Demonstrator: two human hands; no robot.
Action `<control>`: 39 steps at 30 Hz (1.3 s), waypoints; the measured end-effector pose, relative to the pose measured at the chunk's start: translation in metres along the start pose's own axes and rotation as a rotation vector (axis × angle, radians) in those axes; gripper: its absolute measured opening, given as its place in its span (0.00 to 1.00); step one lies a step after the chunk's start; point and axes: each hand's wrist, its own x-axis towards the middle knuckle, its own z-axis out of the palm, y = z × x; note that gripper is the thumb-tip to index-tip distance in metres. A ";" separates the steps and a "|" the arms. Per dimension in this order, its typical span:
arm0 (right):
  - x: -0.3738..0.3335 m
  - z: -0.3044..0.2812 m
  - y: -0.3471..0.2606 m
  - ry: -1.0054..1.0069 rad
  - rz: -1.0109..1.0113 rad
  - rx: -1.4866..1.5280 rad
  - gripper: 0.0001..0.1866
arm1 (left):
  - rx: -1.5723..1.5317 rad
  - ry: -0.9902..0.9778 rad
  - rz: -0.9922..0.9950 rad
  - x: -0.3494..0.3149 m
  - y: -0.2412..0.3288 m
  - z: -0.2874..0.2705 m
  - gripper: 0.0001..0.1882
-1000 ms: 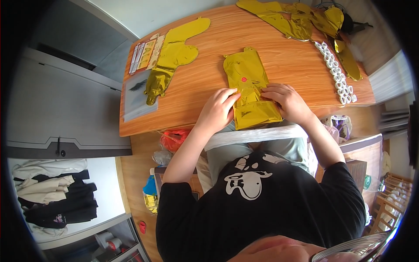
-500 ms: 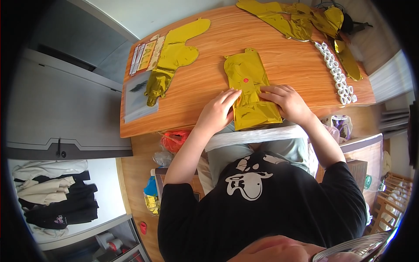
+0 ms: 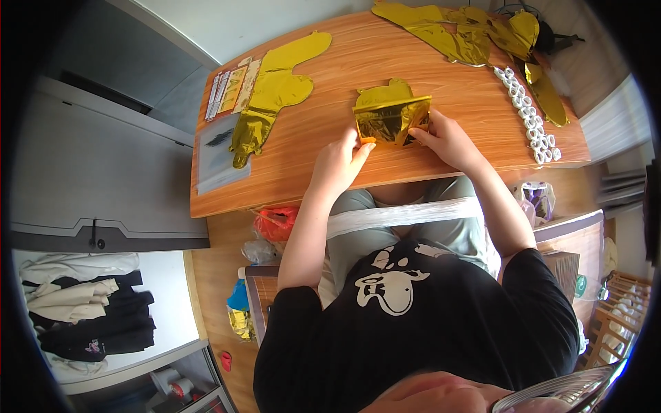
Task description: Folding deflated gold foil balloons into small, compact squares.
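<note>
Folded gold foil piece point(image 3: 394, 117): at the table's point(image 3: 317, 127) near-centre, btwn both hands. Far end, w/ rounded tabs, lies flat on table; near part raised to a straight top edge, dark shiny creased face twd person.

L to R, all places rel. to table:
Clothes point(image 3: 103, 303), black & cream, hung in recess off table's L side, low. Grey door point(image 3: 110, 165) off L side, higher up.
Clear plastic sleeve point(image 3: 222, 168), flat on table's L end, nr front corner. Printed cards point(image 3: 231, 89) on L end, behind sleeve. Long gold foil shape point(image 3: 279, 86) on L part, flat exc. crumpled near end, overlapping sleeve.
Red bag point(image 3: 275, 224) below table's front edge, L part.
L hand point(image 3: 337, 158) over table, nr front edge: thumb & fingers closed on piece's L lower corner.
White strip point(image 3: 406, 215) across person's lap, in front of table.
R hand point(image 3: 449, 141) over table: thumb on dark face, fingers partly hidden behind R edge; grips foil.
Gold foil heap point(image 3: 471, 38) at table's far R corner, loosely piled. White rings point(image 3: 529, 113), multiple, in a row along R end. Clear bottle point(image 3: 591, 289) off R side, low.
</note>
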 end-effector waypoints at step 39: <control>-0.005 0.000 -0.007 0.166 0.083 -0.045 0.36 | 0.582 -0.443 0.330 0.069 -0.032 0.020 0.46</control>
